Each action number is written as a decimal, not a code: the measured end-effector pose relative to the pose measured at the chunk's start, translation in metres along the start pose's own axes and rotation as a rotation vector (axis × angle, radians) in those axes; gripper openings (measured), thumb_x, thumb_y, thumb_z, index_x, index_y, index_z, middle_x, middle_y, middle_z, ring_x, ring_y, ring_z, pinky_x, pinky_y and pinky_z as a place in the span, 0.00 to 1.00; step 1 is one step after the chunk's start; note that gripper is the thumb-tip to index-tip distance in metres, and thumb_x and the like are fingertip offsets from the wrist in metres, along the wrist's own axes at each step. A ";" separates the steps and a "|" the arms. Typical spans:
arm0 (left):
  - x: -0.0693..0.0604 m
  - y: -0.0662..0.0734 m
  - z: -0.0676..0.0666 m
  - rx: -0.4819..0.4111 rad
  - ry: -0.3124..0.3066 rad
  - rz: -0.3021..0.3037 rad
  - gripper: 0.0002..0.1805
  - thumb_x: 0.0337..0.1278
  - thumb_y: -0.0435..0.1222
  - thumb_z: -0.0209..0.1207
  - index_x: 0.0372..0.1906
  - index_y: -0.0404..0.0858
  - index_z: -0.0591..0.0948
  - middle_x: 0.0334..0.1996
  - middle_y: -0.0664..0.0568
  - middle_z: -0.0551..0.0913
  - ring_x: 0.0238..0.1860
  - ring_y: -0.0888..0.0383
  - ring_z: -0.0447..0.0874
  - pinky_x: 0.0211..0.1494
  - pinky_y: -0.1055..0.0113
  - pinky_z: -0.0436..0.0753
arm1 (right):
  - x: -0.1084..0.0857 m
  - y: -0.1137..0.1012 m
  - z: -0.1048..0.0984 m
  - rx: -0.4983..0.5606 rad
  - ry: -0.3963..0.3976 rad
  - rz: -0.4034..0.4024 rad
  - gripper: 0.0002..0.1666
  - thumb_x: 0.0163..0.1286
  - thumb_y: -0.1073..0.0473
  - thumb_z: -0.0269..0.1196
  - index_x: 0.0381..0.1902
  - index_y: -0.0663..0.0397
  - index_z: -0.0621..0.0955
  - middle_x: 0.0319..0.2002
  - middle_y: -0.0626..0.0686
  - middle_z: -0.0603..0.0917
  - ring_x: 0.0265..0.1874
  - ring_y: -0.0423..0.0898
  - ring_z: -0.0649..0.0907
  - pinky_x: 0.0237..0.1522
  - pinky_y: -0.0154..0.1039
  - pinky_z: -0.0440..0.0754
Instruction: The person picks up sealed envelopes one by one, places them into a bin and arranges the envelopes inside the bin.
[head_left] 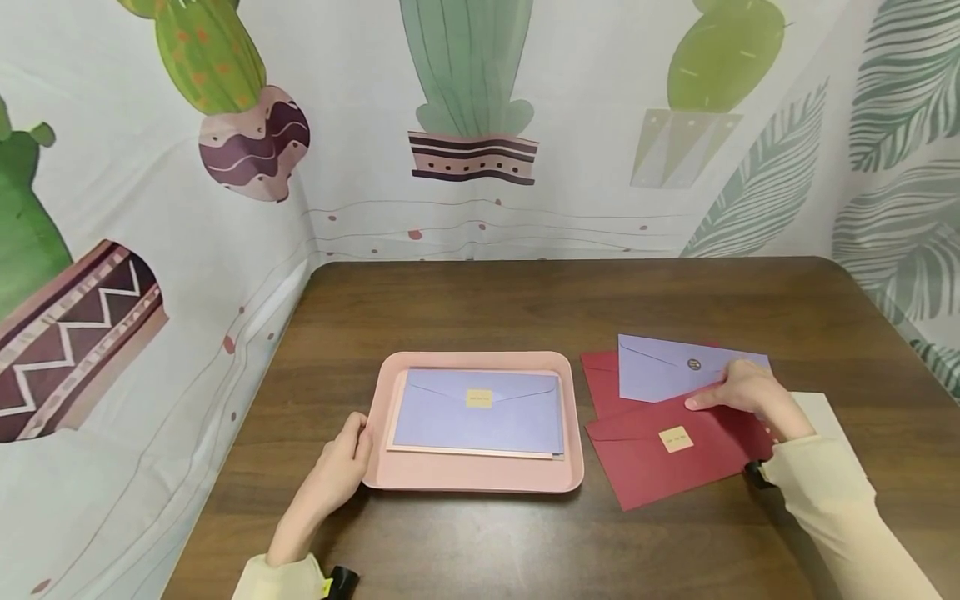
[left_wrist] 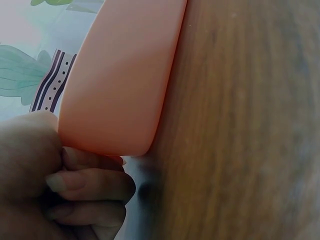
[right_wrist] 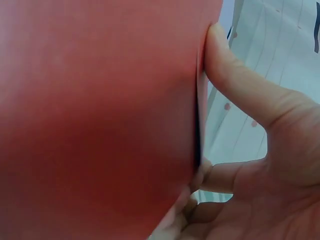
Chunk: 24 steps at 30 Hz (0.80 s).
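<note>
My left hand (head_left: 339, 467) grips the left edge of a pink tray (head_left: 472, 477); in the left wrist view its fingers curl at the tray's corner. Inside the tray lies a lavender envelope (head_left: 442, 425) with a square gold sticker, on top of other paper pieces whose edges peek out. To the right, my right hand (head_left: 753, 393) holds a red envelope (head_left: 637, 471) with a gold sticker by its far long edge. The right wrist view shows the thumb on that edge of the red envelope (right_wrist: 100, 100), other fingers partly hidden behind it.
Behind the held envelope lie a lavender envelope (head_left: 652, 375) with a round dark seal and another red envelope (head_left: 604, 387), overlapping. A white envelope or sheet (head_left: 828, 412) shows beside the right wrist. Cactus-print cloth (head_left: 360, 167) hangs behind the brown wooden table (head_left: 450, 308).
</note>
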<state>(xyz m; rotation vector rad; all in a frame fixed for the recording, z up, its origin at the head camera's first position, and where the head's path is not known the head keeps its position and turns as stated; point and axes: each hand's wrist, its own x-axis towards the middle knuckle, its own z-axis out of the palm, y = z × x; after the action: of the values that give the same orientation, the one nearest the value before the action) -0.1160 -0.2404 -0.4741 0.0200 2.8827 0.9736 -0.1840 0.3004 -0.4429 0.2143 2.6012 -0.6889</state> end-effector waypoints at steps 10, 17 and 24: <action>0.000 -0.004 0.003 -0.010 0.003 -0.001 0.06 0.74 0.36 0.42 0.44 0.38 0.69 0.21 0.51 0.66 0.31 0.53 0.73 0.34 0.61 0.71 | -0.001 0.010 0.000 0.052 0.031 -0.087 0.26 0.55 0.46 0.72 0.25 0.58 0.70 0.23 0.51 0.75 0.27 0.47 0.75 0.28 0.38 0.72; -0.001 -0.003 0.002 -0.005 0.010 0.003 0.05 0.73 0.36 0.43 0.44 0.39 0.69 0.22 0.50 0.68 0.31 0.52 0.73 0.35 0.60 0.72 | 0.005 0.028 -0.006 0.181 -0.074 -0.176 0.18 0.65 0.57 0.64 0.37 0.69 0.73 0.28 0.51 0.81 0.28 0.45 0.79 0.32 0.39 0.76; -0.001 -0.002 0.000 -0.008 0.011 0.009 0.05 0.74 0.35 0.43 0.44 0.38 0.69 0.22 0.49 0.69 0.31 0.52 0.73 0.35 0.59 0.72 | 0.008 0.043 -0.011 0.346 -0.203 -0.202 0.25 0.71 0.59 0.56 0.54 0.79 0.71 0.34 0.52 0.84 0.30 0.45 0.81 0.35 0.39 0.78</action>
<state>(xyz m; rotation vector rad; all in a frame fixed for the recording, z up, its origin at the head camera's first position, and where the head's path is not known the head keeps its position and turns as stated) -0.1151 -0.2416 -0.4752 0.0276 2.8908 0.9904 -0.1845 0.3431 -0.4563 -0.0163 2.3160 -1.1682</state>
